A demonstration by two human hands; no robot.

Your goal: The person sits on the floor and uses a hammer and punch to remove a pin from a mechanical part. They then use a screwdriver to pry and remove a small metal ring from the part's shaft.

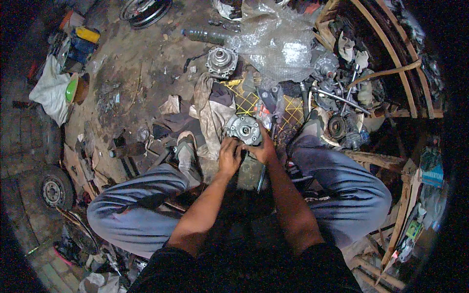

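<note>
Both hands close on a round grey metal housing [244, 129]: left hand [229, 157] at its near-left edge, right hand [264, 149] at its near-right. A dirty cloth [211, 115] lies just left of the housing.

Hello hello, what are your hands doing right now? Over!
Left hand and right hand both gripping the round grey metal machine part. Part sits between the knees, over a dirty rag. Nothing blocking the hands.

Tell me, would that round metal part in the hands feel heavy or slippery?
The metal part looks solid and cast, so probably heavy for its size. Both hands, left hand and right hand, grip it. Its grimy surface may be slippery.
</note>
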